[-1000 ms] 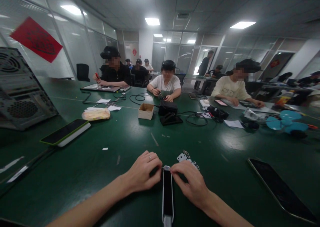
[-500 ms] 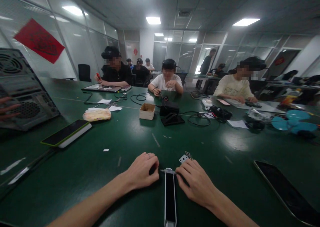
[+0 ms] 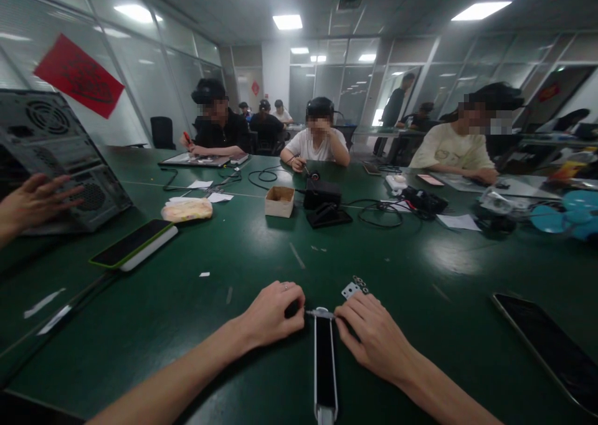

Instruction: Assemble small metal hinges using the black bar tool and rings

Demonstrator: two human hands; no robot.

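Observation:
My left hand [image 3: 276,311] is closed in a pinch on the left end of a small, thin metal part [image 3: 314,313]. The fingertips of my right hand [image 3: 369,325] close on the right end of the same part. It lies across the far end of a long narrow bar [image 3: 326,366] with a black face and silver edges, which points toward me on the table. Just beyond my right fingers are a small metal plate with holes [image 3: 350,290] and several little rings [image 3: 360,283]. My fingers partly hide the thin part's ends.
A phone [image 3: 544,347] lies to my right; a green-edged phone [image 3: 133,243] rests on a white block at left. Farther off are a small box [image 3: 279,202] and a black device [image 3: 323,194]. Another person's hand [image 3: 40,200] is by a computer case [image 3: 100,191]. Co-workers sit opposite.
The view has shifted slightly; both my hands keep their pinch at the bar's end. The other person's hand at left reaches farther into view. The co-worker opposite has raised a hand to the head.

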